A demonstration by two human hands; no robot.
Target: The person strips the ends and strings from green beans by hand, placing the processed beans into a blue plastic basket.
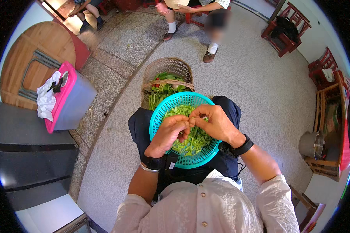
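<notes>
A turquoise plastic colander rests on my lap between my knees. Cut green vegetable stems cover much of its bottom. Over the stems, my left hand and my right hand meet at the fingertips. Thumbs and index fingers are pinched together; whatever may be between them is too small or hidden to make out. Just beyond the colander stands a woven wicker basket with an arched handle. Leafy greens fill it, with some red bits and a pale round item among them.
A seated person faces me, feet on the speckled floor. Left stands a plastic bin with a pink lid, before a folded round wooden table. On the right are red wooden chairs and a metal pot by a wooden cabinet.
</notes>
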